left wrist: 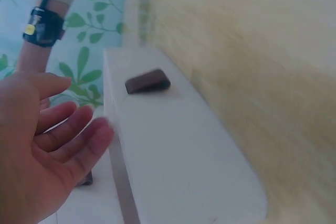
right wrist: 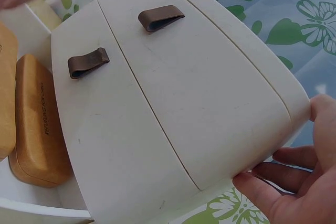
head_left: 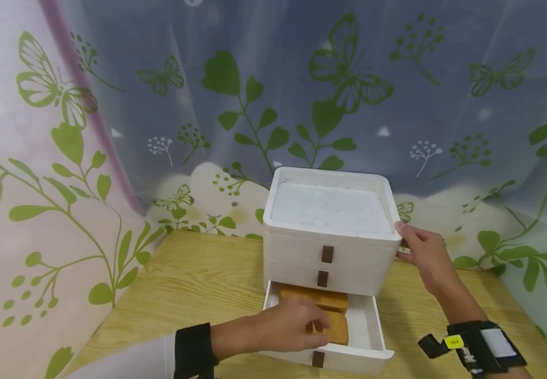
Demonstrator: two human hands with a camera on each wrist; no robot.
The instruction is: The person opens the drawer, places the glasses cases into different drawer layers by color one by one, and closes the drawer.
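Observation:
A white desktop drawer cabinet (head_left: pixel 297 258) stands on the table with its bottom drawer (head_left: pixel 354 362) pulled out. Inside the drawer lie two tan cases with rounded edges, one farther back (head_left: pixel 336 301) and one nearer the front (head_left: pixel 339 328); printed lettering shows on the back case (right wrist: pixel 39 124) in the right wrist view. Over the drawer's left part hovers my left hand (head_left: pixel 294 323), its fingers loosely curled and nothing between them. My right hand (head_left: pixel 427 258) grips the cabinet's right side near the top, thumb at the upper rim and fingers against the side wall.
Brown tab handles (head_left: pixel 327 254) mark the drawer fronts; the two upper drawers are closed. The cabinet's top is a shallow tray (head_left: pixel 330 208). Wood-grain tabletop (head_left: pixel 197 273) lies around it, and a patterned curtain (head_left: pixel 273 105) hangs close behind.

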